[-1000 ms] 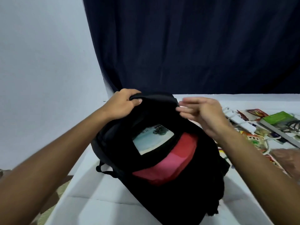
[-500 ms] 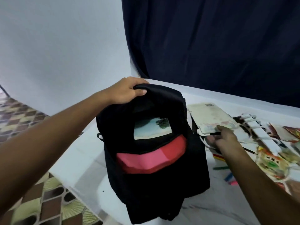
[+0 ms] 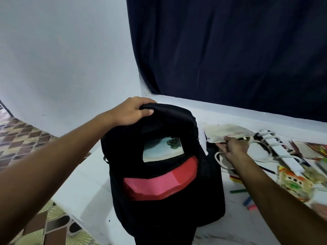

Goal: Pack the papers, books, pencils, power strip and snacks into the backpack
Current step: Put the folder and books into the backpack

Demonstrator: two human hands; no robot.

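With the left hand point(image 3: 131, 110) gripping the top rim of the upright black fabric backpack point(image 3: 159, 183) near the white surface's left edge, the right hand point(image 3: 231, 147) pinching the worn pale book point(image 3: 228, 132) beside it should lift it flat, then slide it spine-first into the held-open mouth

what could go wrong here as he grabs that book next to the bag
1. The right hand pinches only the near edge of the worn book; lifted that way it may sag or slip.
2. The white power strip and its cord lie right beside the book and the wrist, so the cord could snag and drag.
3. Only the left hand holds the backpack open by its top; if that grip loosens, the opening may fold shut.
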